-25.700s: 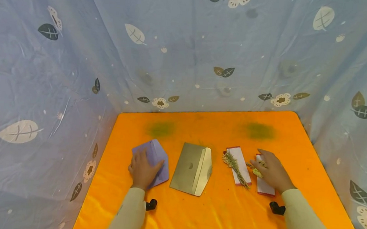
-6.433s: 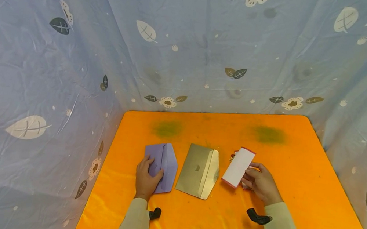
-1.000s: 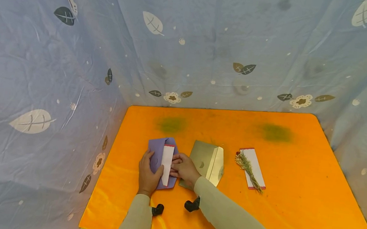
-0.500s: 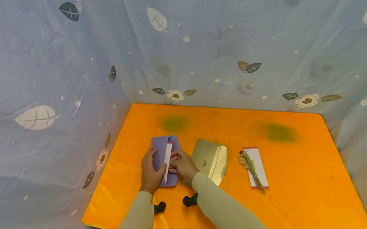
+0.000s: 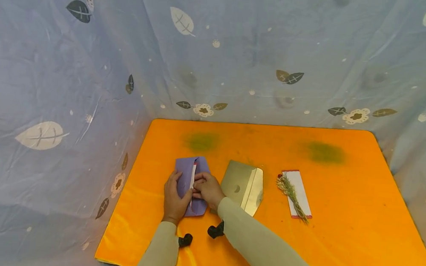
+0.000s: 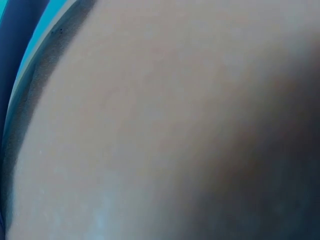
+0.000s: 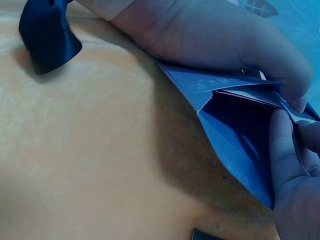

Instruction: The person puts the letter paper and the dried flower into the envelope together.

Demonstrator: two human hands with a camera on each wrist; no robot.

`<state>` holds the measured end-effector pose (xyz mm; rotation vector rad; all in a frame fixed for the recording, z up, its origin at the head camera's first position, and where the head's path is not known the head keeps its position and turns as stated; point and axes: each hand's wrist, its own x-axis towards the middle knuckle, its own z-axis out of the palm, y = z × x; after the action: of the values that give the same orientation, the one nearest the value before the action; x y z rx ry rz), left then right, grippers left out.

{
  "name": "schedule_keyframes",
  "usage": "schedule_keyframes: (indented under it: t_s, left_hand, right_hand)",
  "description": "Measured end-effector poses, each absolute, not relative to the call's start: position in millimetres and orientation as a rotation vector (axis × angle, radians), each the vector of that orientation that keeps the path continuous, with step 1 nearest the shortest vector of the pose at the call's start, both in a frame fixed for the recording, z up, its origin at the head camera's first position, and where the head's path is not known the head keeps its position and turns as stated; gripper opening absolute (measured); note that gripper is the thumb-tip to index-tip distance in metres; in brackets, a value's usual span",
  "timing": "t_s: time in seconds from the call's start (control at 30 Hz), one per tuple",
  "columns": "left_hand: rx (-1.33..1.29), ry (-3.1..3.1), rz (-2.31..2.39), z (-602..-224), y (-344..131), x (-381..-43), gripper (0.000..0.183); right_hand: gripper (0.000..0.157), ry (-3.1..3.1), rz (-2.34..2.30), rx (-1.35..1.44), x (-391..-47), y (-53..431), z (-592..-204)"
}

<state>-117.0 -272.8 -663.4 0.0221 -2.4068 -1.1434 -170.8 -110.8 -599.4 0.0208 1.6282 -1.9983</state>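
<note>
I see a person's left hand [image 5: 175,200] resting on a purple paper envelope [image 5: 184,165], which lies on a table with a bright orange cloth [image 5: 351,180]. Its fingers are bent over the flat side and its thumb presses the edge of the pocket, likely so the paper can't slide. The right hand [image 5: 208,190] comes across from the other side. Its fingers are curled close together, and they seem to pinch a thin white card with red ends [image 5: 193,175]. That card stands on its side in the mouth of the purple envelope, maybe because it is easier to slip in that way. Just beside it, a shiny gold envelope [image 5: 236,179] lies with its flap folded back, so its mouth is easy to reach. Farther right, a little bunch of dried flowers [image 5: 291,193] lies across another white card with red ends [image 5: 301,190], perhaps put together as a pair.
</note>
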Motion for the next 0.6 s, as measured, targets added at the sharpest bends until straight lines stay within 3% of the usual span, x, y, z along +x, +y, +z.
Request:
schedule_keyframes:
  t_s: [0.6]
  left_hand:
    - [-0.008, -2.400, -1.134, -665.3, -273.1, -117.2, 0.070]
  right_hand:
    - [0.021, 1.704, -1.966, 0.055, -179.9, -129.7, -606.2]
